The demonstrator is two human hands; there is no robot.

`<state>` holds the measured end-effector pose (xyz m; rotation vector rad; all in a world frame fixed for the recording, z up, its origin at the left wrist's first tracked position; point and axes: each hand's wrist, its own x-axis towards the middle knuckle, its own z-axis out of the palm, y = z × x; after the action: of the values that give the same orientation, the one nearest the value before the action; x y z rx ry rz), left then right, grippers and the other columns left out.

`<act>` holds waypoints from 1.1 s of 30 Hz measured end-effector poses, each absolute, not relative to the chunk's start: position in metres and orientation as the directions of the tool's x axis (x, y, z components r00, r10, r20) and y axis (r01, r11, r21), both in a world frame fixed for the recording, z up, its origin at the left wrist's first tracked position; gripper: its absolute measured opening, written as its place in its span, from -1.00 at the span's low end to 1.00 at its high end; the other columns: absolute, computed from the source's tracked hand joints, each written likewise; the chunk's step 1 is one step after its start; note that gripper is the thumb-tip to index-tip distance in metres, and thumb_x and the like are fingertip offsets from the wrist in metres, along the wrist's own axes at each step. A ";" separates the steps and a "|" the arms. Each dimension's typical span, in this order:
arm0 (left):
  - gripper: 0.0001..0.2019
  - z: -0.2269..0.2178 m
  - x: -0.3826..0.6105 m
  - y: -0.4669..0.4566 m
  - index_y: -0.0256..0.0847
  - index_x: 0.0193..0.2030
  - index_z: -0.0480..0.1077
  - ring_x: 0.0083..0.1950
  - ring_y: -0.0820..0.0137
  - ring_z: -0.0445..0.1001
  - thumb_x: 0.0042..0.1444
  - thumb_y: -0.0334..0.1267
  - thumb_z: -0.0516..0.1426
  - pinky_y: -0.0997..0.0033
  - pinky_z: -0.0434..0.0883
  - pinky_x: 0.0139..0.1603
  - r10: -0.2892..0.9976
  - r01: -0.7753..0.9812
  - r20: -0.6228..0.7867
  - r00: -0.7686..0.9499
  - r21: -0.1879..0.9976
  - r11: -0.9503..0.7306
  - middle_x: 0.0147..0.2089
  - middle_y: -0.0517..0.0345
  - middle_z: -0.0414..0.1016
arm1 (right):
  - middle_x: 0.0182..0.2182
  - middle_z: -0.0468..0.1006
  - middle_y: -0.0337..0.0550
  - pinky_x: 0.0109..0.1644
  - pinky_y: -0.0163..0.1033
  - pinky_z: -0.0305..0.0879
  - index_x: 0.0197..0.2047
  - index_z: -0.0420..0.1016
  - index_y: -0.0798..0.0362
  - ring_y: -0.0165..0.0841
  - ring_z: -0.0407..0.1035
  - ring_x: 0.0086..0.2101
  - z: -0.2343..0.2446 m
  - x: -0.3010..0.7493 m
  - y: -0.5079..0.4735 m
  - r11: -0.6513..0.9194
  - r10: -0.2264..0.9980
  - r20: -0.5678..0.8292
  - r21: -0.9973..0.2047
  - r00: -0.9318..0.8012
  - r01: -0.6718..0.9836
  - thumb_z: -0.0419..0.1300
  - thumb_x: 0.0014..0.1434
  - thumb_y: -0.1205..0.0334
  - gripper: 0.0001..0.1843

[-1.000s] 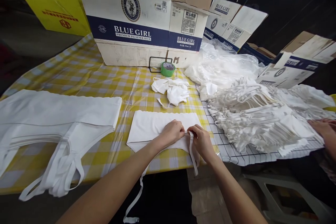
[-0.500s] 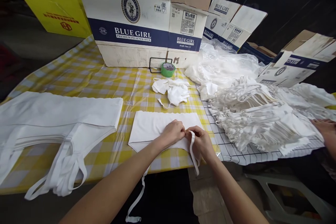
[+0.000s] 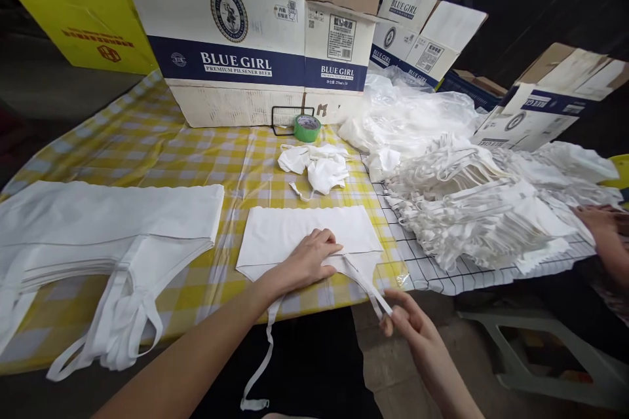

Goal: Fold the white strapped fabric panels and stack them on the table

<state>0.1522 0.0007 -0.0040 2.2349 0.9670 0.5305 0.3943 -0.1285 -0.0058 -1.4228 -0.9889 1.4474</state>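
A folded white garment (image 3: 295,236) lies flat on the yellow checked tablecloth (image 3: 162,150) near the front edge. My left hand (image 3: 309,258) rests on its lower middle, fingers flat and together, pressing it down. My right hand (image 3: 410,321) is off the table's edge to the right and pinches the end of the garment's white strap (image 3: 366,281), drawn out taut and slanting from the cloth. A second strap (image 3: 263,357) hangs down over the table edge below my left arm.
A stack of folded white garments (image 3: 103,222) lies at the left, straps dangling. A big heap of white garments (image 3: 472,209) covers a wire grid (image 3: 432,278) at the right, where another person's hand (image 3: 597,226) rests. Blue Girl cartons (image 3: 236,39), green tape (image 3: 307,127), crumpled cloth (image 3: 319,167) behind.
My right hand has left the garment's edge and pulled the strap out down and to the right. My left hand has flattened onto the cloth. The view shifted slightly.
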 end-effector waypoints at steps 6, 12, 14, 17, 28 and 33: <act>-0.61 0.007 0.110 -0.015 -0.04 0.17 0.24 0.15 0.33 0.29 0.20 -0.25 -0.07 0.30 0.23 0.17 0.867 0.534 0.056 0.496 0.767 -0.355 0.17 0.18 0.29 | -0.15 0.52 -0.06 -0.10 -0.12 0.28 -0.10 0.44 0.00 -0.10 0.33 -0.05 -0.067 0.392 -0.183 -0.485 0.803 -0.503 -0.863 0.319 -0.138 0.29 -0.08 -0.05 -0.52; -0.61 0.000 0.059 -0.049 -0.11 0.16 0.26 0.23 0.29 0.22 0.22 -0.19 -0.11 0.16 0.16 0.25 0.961 0.742 0.106 0.255 0.616 -0.264 0.19 0.17 0.31 | -0.07 0.48 -0.09 0.07 -0.08 0.15 -0.10 0.49 -0.01 -0.15 0.28 0.00 -0.084 0.304 -0.175 -0.461 0.883 -0.448 -0.884 -0.142 -0.077 0.27 -0.01 0.04 -0.61; -0.59 -0.009 0.053 -0.061 -0.13 0.19 0.22 0.27 0.30 0.15 0.23 -0.19 -0.11 0.15 0.11 0.28 0.938 0.766 0.101 0.332 0.551 -0.331 0.23 0.15 0.24 | 0.00 0.43 -0.14 0.12 -0.11 0.08 -0.04 0.46 -0.06 -0.19 0.21 0.07 -0.076 0.267 -0.162 -0.387 0.904 -0.348 -0.913 -0.250 -0.127 0.26 0.01 0.06 -0.59; -0.56 -0.023 0.053 -0.075 -0.08 0.25 0.11 0.35 0.25 -0.04 0.22 -0.18 -0.09 0.05 0.03 0.30 0.891 0.800 0.063 0.450 0.414 -0.434 0.33 0.15 0.04 | -0.17 0.51 -0.19 0.05 -0.13 0.12 -0.15 0.51 -0.05 -0.21 0.28 -0.05 -0.067 0.226 -0.150 -0.391 0.880 -0.317 -0.906 -0.354 -0.163 0.20 0.06 0.00 -0.68; -0.52 -0.039 0.052 -0.079 0.01 0.32 -0.09 0.38 0.24 -0.20 0.26 -0.11 -0.17 0.00 -0.05 0.30 0.875 0.845 0.033 0.483 0.246 -0.475 0.39 0.20 -0.20 | -0.55 0.30 -0.28 -0.43 -0.36 0.04 -0.20 0.48 0.08 -0.46 0.16 -0.50 -0.033 0.283 -0.219 -0.378 0.908 -0.384 -0.923 -0.166 0.067 0.06 0.20 0.02 -0.68; -0.52 -0.042 0.052 -0.078 0.01 0.32 -0.08 0.38 0.23 -0.20 0.26 -0.09 -0.17 0.00 -0.07 0.30 0.873 0.839 0.033 0.487 0.258 -0.478 0.39 0.21 -0.20 | -0.63 0.29 -0.37 -0.42 -0.35 0.12 0.04 0.37 0.01 -0.49 0.18 -0.58 -0.011 0.316 -0.248 -0.394 0.914 -0.397 -0.918 -0.086 0.052 0.08 0.20 0.11 -0.64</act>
<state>0.0519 -0.0782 -0.0417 2.5242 1.4749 0.2364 0.3156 -0.2480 -0.0106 -1.4847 -1.0850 1.5632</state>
